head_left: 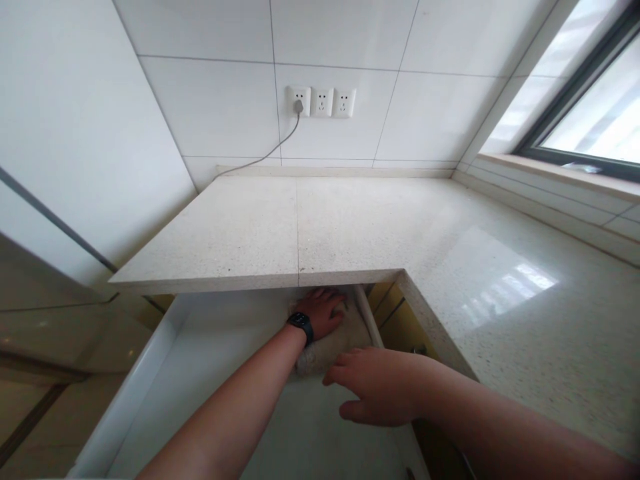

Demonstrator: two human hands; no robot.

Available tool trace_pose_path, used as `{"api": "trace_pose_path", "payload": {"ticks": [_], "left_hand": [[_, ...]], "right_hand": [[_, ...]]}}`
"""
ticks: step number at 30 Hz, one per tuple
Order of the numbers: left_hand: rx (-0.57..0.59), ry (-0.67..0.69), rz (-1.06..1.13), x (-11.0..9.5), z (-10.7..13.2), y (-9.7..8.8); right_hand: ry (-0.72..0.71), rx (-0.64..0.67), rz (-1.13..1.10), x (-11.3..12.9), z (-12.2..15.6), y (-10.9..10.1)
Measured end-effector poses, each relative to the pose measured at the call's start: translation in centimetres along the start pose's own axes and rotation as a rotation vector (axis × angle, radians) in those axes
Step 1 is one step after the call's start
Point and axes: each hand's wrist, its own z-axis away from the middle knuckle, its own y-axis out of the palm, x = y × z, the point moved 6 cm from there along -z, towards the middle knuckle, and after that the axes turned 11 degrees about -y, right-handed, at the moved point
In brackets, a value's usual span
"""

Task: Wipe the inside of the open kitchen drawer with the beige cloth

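A white drawer (150, 360) stands pulled out under the speckled countertop (350, 227). At its back right corner lies a folded beige cloth (345, 340). My left hand (323, 312), with a black watch on the wrist, reaches deep into the drawer and presses flat on the far end of the cloth, fingers partly under the counter edge. My right hand (377, 393) hovers over the near end of the cloth, fingers stretched out and apart, holding nothing.
Three wall sockets (321, 102) sit on the tiled back wall, one with a plug and grey cord (270, 155) running down left. A window (595, 113) is at upper right. A yellow cabinet interior (400, 320) shows right of the drawer.
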Motion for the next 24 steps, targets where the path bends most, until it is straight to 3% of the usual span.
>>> {"api": "trace_pose_path", "payload": {"ticks": [10,18,24], "left_hand": [[-0.036,-0.24,-0.056,7.2,1.2,-2.3],[-0.063,-0.316,-0.093,9.0,2.1,-3.3],[-0.154,-0.505,-0.131,10.5,2.4,-3.6]], "right_hand": [[0.024,0.04,0.017,0.3,0.2,-0.1],[0.054,0.059,0.017,-0.1,0.3,0.2],[0.075,0.073,0.015,-0.2,0.3,0.2]]}}
